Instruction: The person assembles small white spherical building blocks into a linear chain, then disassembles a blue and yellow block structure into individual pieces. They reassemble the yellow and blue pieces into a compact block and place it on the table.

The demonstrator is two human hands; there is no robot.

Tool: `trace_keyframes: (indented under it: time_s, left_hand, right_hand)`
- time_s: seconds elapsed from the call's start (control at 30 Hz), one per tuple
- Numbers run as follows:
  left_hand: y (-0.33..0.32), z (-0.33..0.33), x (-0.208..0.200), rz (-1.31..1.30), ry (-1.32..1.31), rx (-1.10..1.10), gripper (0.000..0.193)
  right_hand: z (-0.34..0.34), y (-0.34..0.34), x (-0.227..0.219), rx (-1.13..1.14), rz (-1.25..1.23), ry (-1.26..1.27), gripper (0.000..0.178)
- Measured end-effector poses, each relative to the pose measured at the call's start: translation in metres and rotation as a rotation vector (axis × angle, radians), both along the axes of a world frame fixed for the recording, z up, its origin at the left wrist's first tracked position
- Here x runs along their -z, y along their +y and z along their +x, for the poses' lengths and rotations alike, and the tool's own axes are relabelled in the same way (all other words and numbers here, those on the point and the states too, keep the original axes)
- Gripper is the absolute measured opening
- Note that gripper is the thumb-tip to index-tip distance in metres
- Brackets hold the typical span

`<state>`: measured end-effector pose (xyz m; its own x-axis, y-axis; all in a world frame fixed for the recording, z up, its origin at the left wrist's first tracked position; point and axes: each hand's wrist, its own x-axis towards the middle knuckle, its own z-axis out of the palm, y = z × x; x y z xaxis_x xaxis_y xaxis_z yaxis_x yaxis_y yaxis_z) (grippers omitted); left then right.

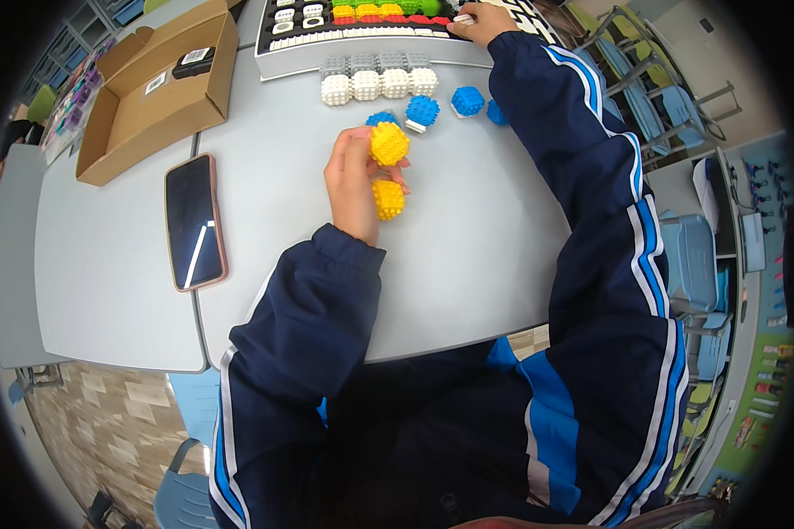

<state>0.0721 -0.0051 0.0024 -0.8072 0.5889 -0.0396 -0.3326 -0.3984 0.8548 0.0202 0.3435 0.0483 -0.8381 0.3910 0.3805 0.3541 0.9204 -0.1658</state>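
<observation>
My left hand [351,181] is raised over the table, its fingers closed around a yellow studded block [389,143]. A second yellow block [388,200] sits just below the fingers; whether the hand touches it or it rests on the table, I cannot tell. At the far edge, my right hand [483,21] reaches into a parts tray [278,63] and pinches a small white piece [463,18]. Blue studded blocks [423,110] lie between the hands, one partly behind the left fingers and another beside the right sleeve. White and grey studded blocks [366,85] stand joined before the tray.
A phone [194,225] lies face up left of my left hand. Behind it stands an open cardboard box [154,97] with a small black item [194,62] in it. The tray holds rows of coloured pieces. Blue chairs [690,256] stand to the right.
</observation>
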Motion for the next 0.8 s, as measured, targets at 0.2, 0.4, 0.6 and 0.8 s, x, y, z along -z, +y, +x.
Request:
trace_keyframes:
  time_s: [0.2,0.4,0.6,0.8]
  left_hand:
    - [0.0,0.001,-0.001,-0.01,0.011,0.02,0.036]
    - [0.007,0.005,0.0,-0.004,0.019,0.051,0.036]
    - [0.003,0.002,0.005,-0.04,0.014,0.013,0.037]
    - [0.013,0.01,0.002,-0.033,0.031,0.04,0.036]
  right_hand:
    - [0.004,0.005,-0.007,-0.08,-0.224,-0.047,0.033]
    - [0.004,0.042,0.014,0.009,0.026,-0.048,0.033]
    - [0.003,0.015,-0.001,-0.18,-0.046,-0.008,0.028]
    - [0.016,0.011,-0.005,-0.095,-0.16,-0.038,0.028]
